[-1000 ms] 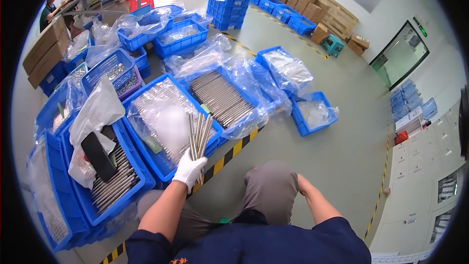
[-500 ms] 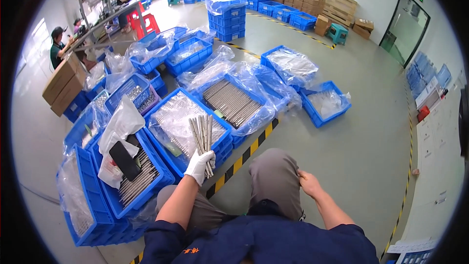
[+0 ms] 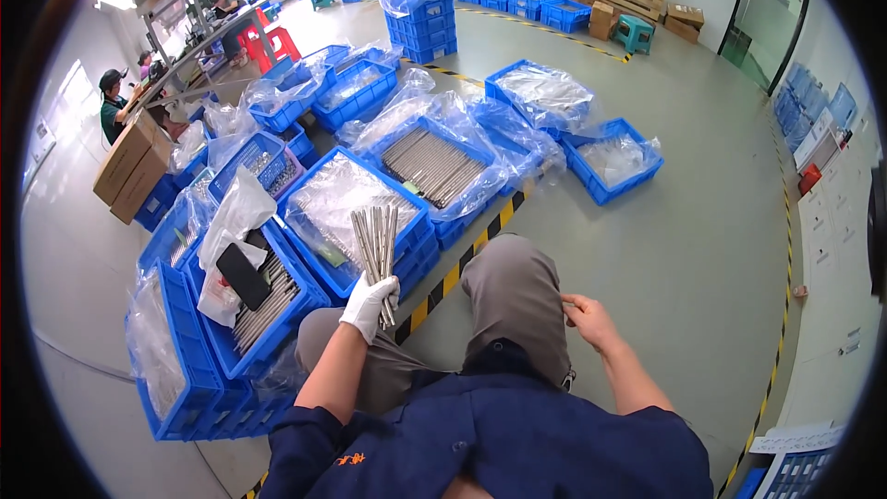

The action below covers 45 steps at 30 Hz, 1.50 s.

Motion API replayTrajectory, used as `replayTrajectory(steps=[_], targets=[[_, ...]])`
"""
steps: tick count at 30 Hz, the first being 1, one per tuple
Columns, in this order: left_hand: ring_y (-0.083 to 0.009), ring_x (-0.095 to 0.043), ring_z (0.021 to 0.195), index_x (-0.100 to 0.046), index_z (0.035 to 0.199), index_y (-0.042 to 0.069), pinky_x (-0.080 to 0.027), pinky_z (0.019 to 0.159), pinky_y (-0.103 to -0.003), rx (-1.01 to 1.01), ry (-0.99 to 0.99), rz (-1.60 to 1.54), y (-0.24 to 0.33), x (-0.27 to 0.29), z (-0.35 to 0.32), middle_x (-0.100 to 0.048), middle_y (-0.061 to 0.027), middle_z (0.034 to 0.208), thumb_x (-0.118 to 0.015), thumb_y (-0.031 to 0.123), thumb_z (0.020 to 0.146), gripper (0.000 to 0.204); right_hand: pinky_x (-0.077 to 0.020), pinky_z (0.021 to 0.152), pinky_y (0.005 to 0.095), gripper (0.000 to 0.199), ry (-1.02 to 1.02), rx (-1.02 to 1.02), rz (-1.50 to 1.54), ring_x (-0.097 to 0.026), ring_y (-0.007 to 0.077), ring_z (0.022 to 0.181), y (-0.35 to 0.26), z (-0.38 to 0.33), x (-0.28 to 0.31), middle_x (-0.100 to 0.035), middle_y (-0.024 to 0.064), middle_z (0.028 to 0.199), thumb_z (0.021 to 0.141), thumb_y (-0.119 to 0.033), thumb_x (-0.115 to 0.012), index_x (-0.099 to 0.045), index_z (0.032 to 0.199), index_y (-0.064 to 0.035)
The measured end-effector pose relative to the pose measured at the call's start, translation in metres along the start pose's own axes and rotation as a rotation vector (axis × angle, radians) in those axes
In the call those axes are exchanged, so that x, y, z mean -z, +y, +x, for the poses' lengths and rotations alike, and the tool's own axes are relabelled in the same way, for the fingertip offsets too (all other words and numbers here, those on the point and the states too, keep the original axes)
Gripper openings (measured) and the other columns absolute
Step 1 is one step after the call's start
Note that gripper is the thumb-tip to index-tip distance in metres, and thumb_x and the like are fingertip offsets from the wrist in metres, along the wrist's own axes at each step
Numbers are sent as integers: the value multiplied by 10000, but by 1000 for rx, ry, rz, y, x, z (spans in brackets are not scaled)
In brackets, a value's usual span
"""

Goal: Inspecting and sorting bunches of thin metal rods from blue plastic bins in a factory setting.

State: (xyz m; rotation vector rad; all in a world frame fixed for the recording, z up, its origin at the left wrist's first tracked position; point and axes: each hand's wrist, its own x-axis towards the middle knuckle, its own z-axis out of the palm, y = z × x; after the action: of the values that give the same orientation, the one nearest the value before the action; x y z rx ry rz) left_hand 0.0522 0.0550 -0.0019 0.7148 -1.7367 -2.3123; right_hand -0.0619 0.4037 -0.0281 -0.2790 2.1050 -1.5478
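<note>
"White-gloved, that left hand (image 3: pixel 370 303) in the head view?"
"Yes, closed round a bundle of metal rods (image 3: pixel 377 238)."
"And the right hand (image 3: pixel 591 321)?"
"Bare, loosely open, empty as far as shows, fingertips at the right knee (image 3: pixel 513 291)."
"How do the metal rods sit?"
"Upright from the left fist, before a blue crate (image 3: pixel 413 228); long axes point up and away, tops fanning, lower ends poking out below."
</note>
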Motion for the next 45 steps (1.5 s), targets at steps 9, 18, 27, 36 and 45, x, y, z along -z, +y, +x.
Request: replayTrajectory(steps=[9,18,27,36,45], targets=[[-156,-557,755,-482,1064,25,-438,702,-277,-294,157,743,-12,14,-9,-587,-92,838,-601,131,662,433,-410,569,228,138,42,52,304,-458,78,556,-10,26,16,-496,1,628,816,-132,-496,-571,846,-20],[-146,-543,803,-469,1070,10,-431,719,-263,-110,155,732,-4,-1,-10,-572,-90,896,-614,134,673,440,-440,702,253,322,29,162,-56,-569,129,761,-19,103,-27,-616,77,840,812,-249,-498,-553,1048,-38],[-86,-468,571,-463,987,24,-405,528,-227,117,261,250,-4,-13,-14,-493,-17,711,-592,98,683,339,-432,744,346,362,-272,180,-529,-550,301,867,-37,163,-61,-589,149,896,806,-370,-435,-601,935,-75],[-74,-443,504,-461,952,38,-376,453,-211,75,442,111,-8,-12,-30,-470,-1,656,-594,62,694,291,-439,697,351,316,-338,290,-454,-560,307,802,-36,172,-76,-594,143,833,796,-343,-450,-613,875,-84],[-93,-458,492,-453,917,42,-393,454,-225,81,400,103,-18,-14,-26,-479,-13,651,-608,88,674,292,-441,646,306,257,-257,301,-250,-586,245,717,-9,157,-71,-602,127,758,781,-270,-495,-598,837,-41]])
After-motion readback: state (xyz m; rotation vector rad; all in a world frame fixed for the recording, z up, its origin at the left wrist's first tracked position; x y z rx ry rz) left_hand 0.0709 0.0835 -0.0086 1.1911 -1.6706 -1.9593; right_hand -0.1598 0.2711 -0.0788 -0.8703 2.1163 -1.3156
